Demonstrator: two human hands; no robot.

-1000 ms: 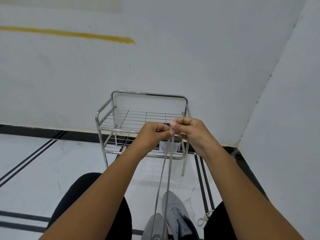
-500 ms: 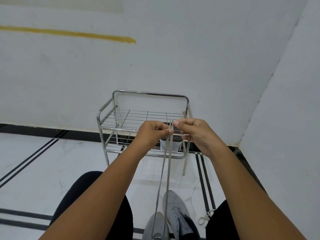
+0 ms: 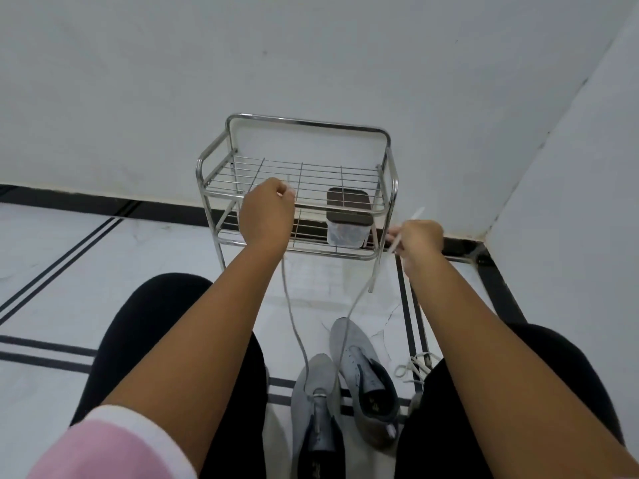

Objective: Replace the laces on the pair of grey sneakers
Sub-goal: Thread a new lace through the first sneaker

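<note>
Two grey sneakers stand on the floor between my knees: the left sneaker (image 3: 316, 402) and the right sneaker (image 3: 363, 375). A grey lace (image 3: 294, 323) runs up from the left sneaker's lowest eyelets in two strands. My left hand (image 3: 266, 216) grips one strand, raised in front of the rack. My right hand (image 3: 418, 240) pinches the other strand near its tip, lower and to the right. The two strands hang slack and spread apart.
A steel wire rack (image 3: 297, 202) stands against the white wall, holding a clear plastic container with a brown lid (image 3: 349, 219) on its lower shelf. A loose pale lace (image 3: 415, 364) lies on the floor by my right knee. A wall corner closes the right side.
My hands were together, holding both lace ends up taut; now they have moved apart and lower, the strands slack. The view has tilted down, showing more of the sneakers.
</note>
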